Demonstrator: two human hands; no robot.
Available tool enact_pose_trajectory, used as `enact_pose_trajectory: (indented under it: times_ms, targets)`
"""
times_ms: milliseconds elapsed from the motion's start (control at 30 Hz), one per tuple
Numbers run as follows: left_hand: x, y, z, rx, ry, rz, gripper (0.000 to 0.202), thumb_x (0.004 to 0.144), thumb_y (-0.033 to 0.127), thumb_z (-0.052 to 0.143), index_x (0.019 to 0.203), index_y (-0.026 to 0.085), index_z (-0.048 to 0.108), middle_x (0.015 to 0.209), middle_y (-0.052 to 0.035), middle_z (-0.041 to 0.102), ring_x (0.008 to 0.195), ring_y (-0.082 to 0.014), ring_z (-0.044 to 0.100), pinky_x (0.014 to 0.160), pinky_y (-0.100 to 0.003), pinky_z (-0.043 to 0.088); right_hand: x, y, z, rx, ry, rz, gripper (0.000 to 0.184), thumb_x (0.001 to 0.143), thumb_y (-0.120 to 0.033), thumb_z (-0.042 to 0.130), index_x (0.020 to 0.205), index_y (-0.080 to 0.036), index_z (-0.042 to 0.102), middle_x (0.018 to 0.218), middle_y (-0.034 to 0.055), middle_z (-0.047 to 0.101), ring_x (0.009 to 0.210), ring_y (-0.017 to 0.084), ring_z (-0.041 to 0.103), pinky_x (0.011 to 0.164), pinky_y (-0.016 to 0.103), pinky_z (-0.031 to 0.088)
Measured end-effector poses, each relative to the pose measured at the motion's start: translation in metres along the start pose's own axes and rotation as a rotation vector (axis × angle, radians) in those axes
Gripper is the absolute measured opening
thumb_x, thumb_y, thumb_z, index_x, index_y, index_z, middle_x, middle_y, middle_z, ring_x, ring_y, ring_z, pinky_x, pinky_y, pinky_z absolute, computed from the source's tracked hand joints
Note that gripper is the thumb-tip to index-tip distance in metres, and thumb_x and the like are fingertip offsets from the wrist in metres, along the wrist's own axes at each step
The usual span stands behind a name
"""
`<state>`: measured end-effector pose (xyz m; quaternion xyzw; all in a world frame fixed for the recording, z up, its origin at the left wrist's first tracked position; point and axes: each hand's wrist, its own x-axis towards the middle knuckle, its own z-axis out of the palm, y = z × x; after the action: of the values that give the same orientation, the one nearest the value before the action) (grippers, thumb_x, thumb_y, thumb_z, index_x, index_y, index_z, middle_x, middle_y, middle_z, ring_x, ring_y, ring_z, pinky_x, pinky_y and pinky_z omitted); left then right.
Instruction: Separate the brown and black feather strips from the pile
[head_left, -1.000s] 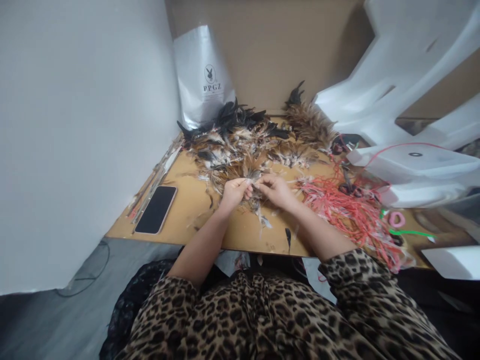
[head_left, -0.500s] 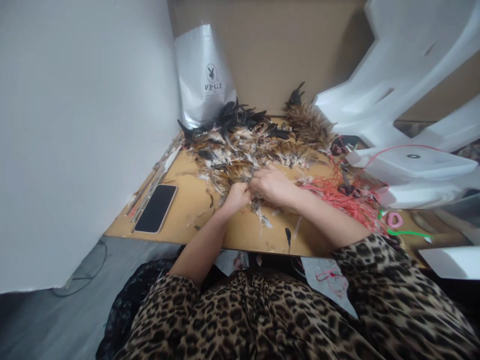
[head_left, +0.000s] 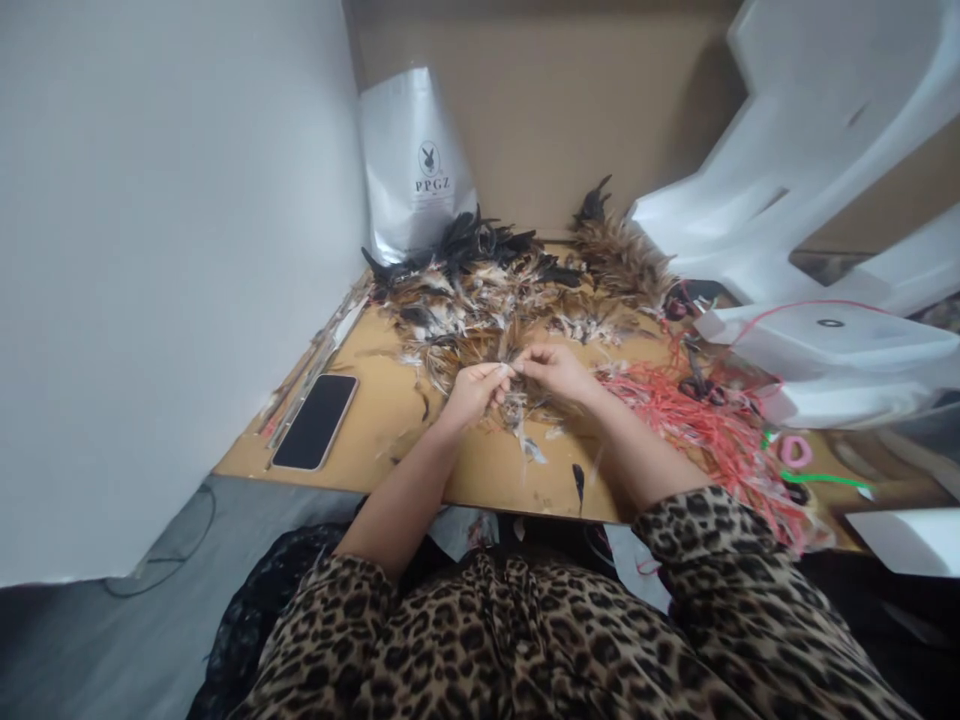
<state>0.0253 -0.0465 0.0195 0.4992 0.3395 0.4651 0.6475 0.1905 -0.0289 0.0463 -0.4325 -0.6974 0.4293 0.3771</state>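
Note:
My left hand (head_left: 478, 392) is closed in a pinch over the near side of the feather pile. Brown feathers (head_left: 510, 343) stand up from its fingertips. Thumb and forefinger of my right hand (head_left: 556, 371) are pressed together right beside the left fingertips; anything between them is too small to make out. Beyond both hands spreads a pile of brown, white and black feathers (head_left: 465, 290). Loose whitish fluff and feather bits (head_left: 531, 448) lie just below the hands on the wooden table (head_left: 405, 445).
A dark phone (head_left: 315, 421) lies at the left by thin sticks (head_left: 319, 335). Behind the pile stands a silver bag (head_left: 420, 180). At right are red strings (head_left: 667, 395), scissors (head_left: 699, 385), a pink ring (head_left: 795, 451), white foam (head_left: 832, 330) and a brown feather bundle (head_left: 622, 250).
My right hand has turned and drawn slightly back from over the left, its fingertips now pinched beside it. Brown feathers now show upright at the left fingertips. The view has shifted slightly.

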Motion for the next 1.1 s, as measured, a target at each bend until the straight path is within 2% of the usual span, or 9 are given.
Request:
enact_pose_trajectory:
  times_ms: [133, 233, 333, 433, 633, 800, 900, 1100]
  targets:
    - [0.001, -0.002, 0.000, -0.028, 0.040, -0.038, 0.029, 0.069, 0.040, 0.060, 0.065, 0.012, 0.055, 0.046, 0.0034, 0.047, 0.036, -0.0034, 0.038, 0.036, -0.018, 0.025, -0.006, 0.001, 0.016, -0.049, 0.153, -0.049, 0.022, 0.072, -0.035, 0.057, 0.069, -0.014, 0.061, 0.063, 0.0005, 0.059, 0.059, 0.010, 0.050, 0.060, 0.024, 0.039]
    - [0.002, -0.001, -0.001, -0.023, 0.055, -0.071, 0.029, 0.069, 0.040, 0.060, 0.063, 0.012, 0.054, 0.045, 0.0032, 0.046, 0.036, -0.0035, 0.037, 0.037, -0.018, 0.025, -0.005, 0.002, 0.020, -0.103, 0.212, -0.076, 0.020, 0.072, -0.034, 0.057, 0.069, -0.015, 0.061, 0.065, 0.0011, 0.059, 0.062, 0.011, 0.050, 0.062, 0.025, 0.039]
    - [0.002, -0.002, -0.001, -0.017, 0.044, -0.086, 0.030, 0.069, 0.040, 0.060, 0.059, 0.012, 0.052, 0.043, 0.0030, 0.045, 0.036, -0.0035, 0.037, 0.037, -0.018, 0.025, -0.005, 0.004, 0.024, -0.024, 0.239, -0.084, 0.020, 0.070, -0.035, 0.060, 0.066, -0.016, 0.061, 0.066, 0.0006, 0.058, 0.064, 0.011, 0.050, 0.065, 0.025, 0.040]
    - [0.002, -0.003, -0.002, -0.041, 0.034, -0.102, 0.030, 0.068, 0.040, 0.060, 0.060, 0.013, 0.051, 0.046, 0.0032, 0.045, 0.037, -0.0032, 0.037, 0.038, -0.018, 0.024, -0.005, 0.007, 0.027, 0.181, 0.191, -0.034, 0.021, 0.067, -0.036, 0.064, 0.064, -0.016, 0.060, 0.065, 0.0004, 0.059, 0.064, 0.011, 0.052, 0.066, 0.026, 0.041]
    - [0.005, -0.004, -0.004, -0.174, -0.053, -0.224, 0.025, 0.064, 0.034, 0.065, 0.067, 0.012, 0.053, 0.054, 0.0042, 0.045, 0.039, -0.0009, 0.035, 0.036, -0.016, 0.018, -0.004, 0.014, 0.026, 0.673, -0.052, 0.096, 0.020, 0.064, -0.033, 0.068, 0.061, -0.016, 0.058, 0.061, 0.0016, 0.064, 0.061, 0.013, 0.059, 0.071, 0.032, 0.044]
    - [0.005, -0.005, -0.003, -0.162, -0.040, -0.253, 0.024, 0.063, 0.031, 0.066, 0.071, 0.011, 0.056, 0.055, 0.0039, 0.046, 0.038, -0.0011, 0.036, 0.034, -0.016, 0.018, -0.003, 0.013, 0.025, 0.752, -0.123, 0.103, 0.018, 0.065, -0.032, 0.068, 0.063, -0.015, 0.062, 0.059, 0.0030, 0.064, 0.058, 0.015, 0.061, 0.070, 0.035, 0.046]
    - [0.003, -0.004, 0.000, -0.109, -0.038, -0.236, 0.025, 0.065, 0.032, 0.065, 0.075, 0.010, 0.058, 0.055, 0.0033, 0.049, 0.038, -0.0018, 0.039, 0.034, -0.016, 0.021, -0.002, 0.012, 0.027, 0.750, -0.112, 0.111, 0.017, 0.066, -0.031, 0.066, 0.067, -0.015, 0.064, 0.055, 0.0024, 0.063, 0.051, 0.016, 0.059, 0.060, 0.034, 0.047]
    - [0.003, -0.005, 0.003, 0.007, -0.079, -0.128, 0.028, 0.067, 0.037, 0.064, 0.072, 0.009, 0.060, 0.059, -0.0005, 0.057, 0.045, -0.0037, 0.048, 0.042, -0.016, 0.034, -0.002, 0.016, 0.029, 0.859, 0.021, 0.172, 0.018, 0.064, -0.030, 0.068, 0.073, -0.015, 0.066, 0.052, -0.0016, 0.058, 0.043, 0.010, 0.050, 0.046, 0.025, 0.042]
